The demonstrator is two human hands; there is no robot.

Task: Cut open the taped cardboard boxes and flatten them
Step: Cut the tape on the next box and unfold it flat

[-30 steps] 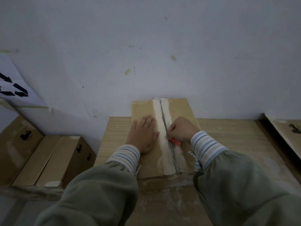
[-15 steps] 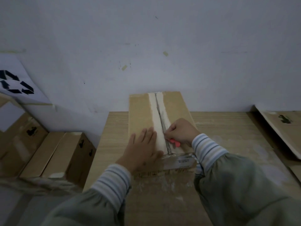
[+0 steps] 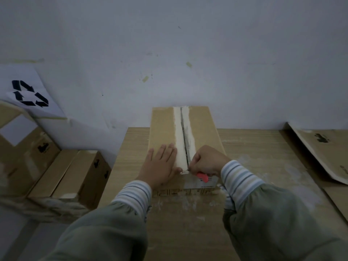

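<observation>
Box (image 3: 165,132) sits on wooden table (image 3: 263,153), centre of head view, far end toward wall at 12 o'clock. Tape seam (image 3: 183,136) runs 12-to-6 down the lid; dark slit shows along it, so top cut looks nearly complete. Right hand (image 3: 207,162) has fingers curled tight round red cutter (image 3: 203,177), blade tip at near edge of seam, 6 o'clock end. Left hand (image 3: 162,164) lies flat, fingers straight and slightly spread, pressing lid just at 9 o'clock of the seam.

Judgement: flaps not yet lifted, end tape and flattening still left for this box.

Contents: lid closed, inside hidden, cannot tell. More closed boxes (image 3: 75,174) at 9 o'clock off the table, contents unseen, apparently still to do. Flattened cardboard (image 3: 323,147) at 3 o'clock, likely finished. Recycling sign (image 3: 28,93) at 10 o'clock on wall.
</observation>
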